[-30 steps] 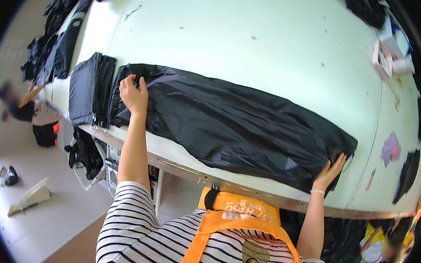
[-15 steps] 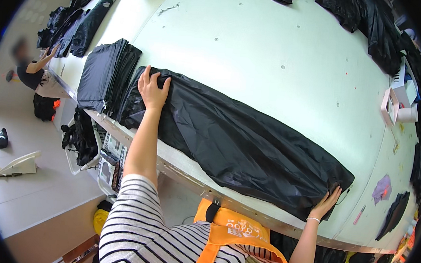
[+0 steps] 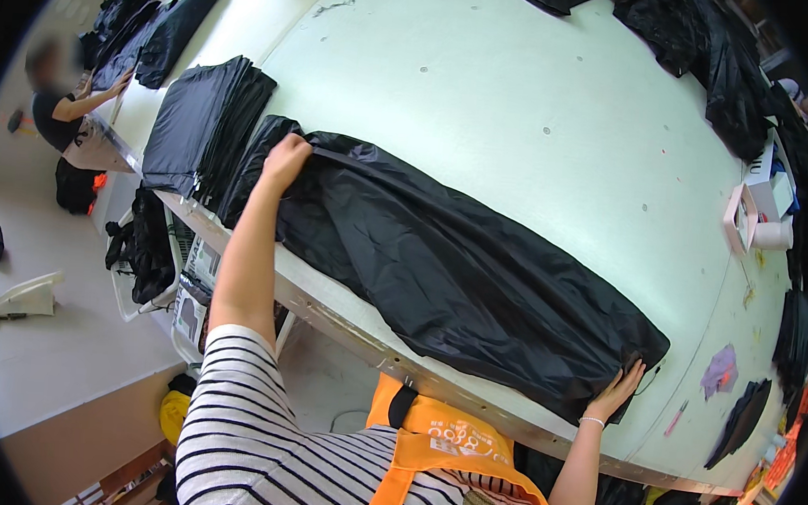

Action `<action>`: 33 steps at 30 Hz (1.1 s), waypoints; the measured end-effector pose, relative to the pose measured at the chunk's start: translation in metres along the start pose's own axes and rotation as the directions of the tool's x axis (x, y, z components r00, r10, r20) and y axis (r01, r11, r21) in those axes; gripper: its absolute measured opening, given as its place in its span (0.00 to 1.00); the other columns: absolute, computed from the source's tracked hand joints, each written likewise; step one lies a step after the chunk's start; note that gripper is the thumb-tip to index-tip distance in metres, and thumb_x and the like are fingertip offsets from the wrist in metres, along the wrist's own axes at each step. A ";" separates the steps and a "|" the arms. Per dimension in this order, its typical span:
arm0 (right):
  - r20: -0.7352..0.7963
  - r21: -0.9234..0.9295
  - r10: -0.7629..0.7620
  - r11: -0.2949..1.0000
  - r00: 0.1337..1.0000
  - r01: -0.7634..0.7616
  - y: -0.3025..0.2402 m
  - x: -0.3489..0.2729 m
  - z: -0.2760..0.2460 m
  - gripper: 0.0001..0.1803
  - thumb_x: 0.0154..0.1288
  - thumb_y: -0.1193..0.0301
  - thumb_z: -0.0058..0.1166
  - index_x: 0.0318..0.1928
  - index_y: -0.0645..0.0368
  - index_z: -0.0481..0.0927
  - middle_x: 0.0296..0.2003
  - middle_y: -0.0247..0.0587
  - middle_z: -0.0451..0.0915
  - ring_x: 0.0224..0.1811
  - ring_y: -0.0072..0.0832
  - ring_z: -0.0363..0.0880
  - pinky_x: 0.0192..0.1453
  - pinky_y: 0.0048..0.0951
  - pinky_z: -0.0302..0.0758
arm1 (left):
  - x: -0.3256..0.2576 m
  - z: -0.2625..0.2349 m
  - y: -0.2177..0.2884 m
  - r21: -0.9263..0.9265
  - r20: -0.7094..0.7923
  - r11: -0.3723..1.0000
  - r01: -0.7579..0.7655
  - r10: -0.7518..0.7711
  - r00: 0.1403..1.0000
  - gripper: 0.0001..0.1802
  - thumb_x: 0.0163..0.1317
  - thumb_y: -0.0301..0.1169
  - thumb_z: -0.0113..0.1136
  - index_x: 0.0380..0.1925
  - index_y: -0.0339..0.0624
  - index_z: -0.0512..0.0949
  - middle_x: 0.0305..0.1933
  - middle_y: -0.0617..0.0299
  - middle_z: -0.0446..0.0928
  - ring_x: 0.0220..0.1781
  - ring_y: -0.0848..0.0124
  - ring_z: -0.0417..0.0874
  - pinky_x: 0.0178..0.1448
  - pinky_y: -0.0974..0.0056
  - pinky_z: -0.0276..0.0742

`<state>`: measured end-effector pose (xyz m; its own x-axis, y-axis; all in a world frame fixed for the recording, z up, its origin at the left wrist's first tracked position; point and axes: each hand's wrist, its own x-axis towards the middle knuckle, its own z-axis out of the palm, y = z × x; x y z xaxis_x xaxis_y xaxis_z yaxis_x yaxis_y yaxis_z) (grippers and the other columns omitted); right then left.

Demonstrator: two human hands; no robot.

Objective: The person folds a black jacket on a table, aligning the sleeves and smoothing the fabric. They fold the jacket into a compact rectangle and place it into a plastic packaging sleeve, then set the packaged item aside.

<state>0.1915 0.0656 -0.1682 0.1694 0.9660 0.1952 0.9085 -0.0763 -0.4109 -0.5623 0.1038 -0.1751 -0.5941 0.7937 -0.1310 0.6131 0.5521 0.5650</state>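
A long black garment point(image 3: 479, 268) of thin, shiny fabric lies wrinkled across the pale table in front of me; its exact kind is not clear. My left hand point(image 3: 286, 160) is closed at its far left end, fingers curled down on the fabric's upper edge. At the opposite, near right end, my right hand point(image 3: 615, 394) rests on the cloth with fingers stretched out. Left of my left hand stands a neat stack of folded black garments point(image 3: 186, 126), touching or nearly touching the end of the long one.
The white table point(image 3: 492, 98) has a metal front edge. More black garments point(image 3: 668, 36) lie along its far side. A pink tray point(image 3: 741, 220), a white roll point(image 3: 772, 234) and a purple scrap point(image 3: 720, 370) are at right. Another person point(image 3: 59, 116) works at far left beside a basket point(image 3: 152, 261).
My left hand has gone from spread fingers to a closed grip on the garment's left end. The right hand stays at the other end. The view has shifted slightly.
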 end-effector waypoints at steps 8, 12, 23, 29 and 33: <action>0.012 -0.038 0.090 0.995 0.996 -0.090 -0.004 -0.005 -0.001 0.25 0.72 0.70 0.41 0.67 0.59 0.58 0.69 0.51 0.53 0.71 0.45 0.51 0.73 0.41 0.50 | 0.028 -0.025 0.018 0.327 -0.051 0.942 -0.072 0.094 0.994 0.14 0.60 0.39 0.54 0.43 0.50 0.81 0.41 0.49 0.81 0.47 0.51 0.80 0.49 0.54 0.75; -0.066 -0.050 0.025 0.998 0.998 -0.028 0.002 -0.001 0.002 0.26 0.67 0.76 0.47 0.65 0.62 0.62 0.66 0.53 0.58 0.69 0.47 0.56 0.72 0.40 0.54 | 0.054 -0.014 0.011 0.388 -0.127 0.911 0.142 -0.100 0.987 0.17 0.58 0.43 0.55 0.40 0.45 0.81 0.45 0.47 0.80 0.51 0.51 0.79 0.55 0.55 0.73; -0.061 -0.357 0.433 0.832 0.899 -0.425 -0.007 -0.002 -0.005 0.55 0.56 0.41 0.56 0.72 0.55 0.41 0.69 0.60 0.47 0.72 0.54 0.45 0.69 0.60 0.48 | -0.236 0.095 0.323 0.054 0.251 0.501 -0.864 0.830 0.498 0.36 0.44 0.38 0.70 0.57 0.54 0.70 0.65 0.53 0.64 0.68 0.52 0.61 0.67 0.41 0.53; 0.244 -0.018 0.619 0.773 0.747 -0.635 -0.016 0.025 -0.055 0.69 0.40 0.40 0.68 0.70 0.65 0.40 0.66 0.65 0.53 0.66 0.56 0.57 0.66 0.47 0.60 | -0.301 0.206 0.320 -0.072 0.528 0.397 -0.915 0.793 0.302 0.50 0.43 0.64 0.62 0.68 0.64 0.58 0.75 0.56 0.45 0.76 0.55 0.44 0.73 0.39 0.39; 0.688 0.380 0.446 0.451 0.572 -0.808 -0.021 0.055 -0.112 0.35 0.49 0.59 0.69 0.53 0.71 0.74 0.46 0.49 0.79 0.45 0.33 0.80 0.51 0.32 0.75 | -0.308 0.224 0.328 -0.066 0.539 0.406 -0.911 0.783 0.310 0.55 0.39 0.66 0.64 0.68 0.64 0.57 0.75 0.56 0.44 0.76 0.55 0.43 0.72 0.39 0.40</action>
<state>0.2248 0.0926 -0.0490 0.2388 0.6887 -0.6846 0.1276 -0.7211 -0.6809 -0.0617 0.0983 -0.1317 0.5764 0.8163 -0.0373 0.7564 -0.5157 0.4024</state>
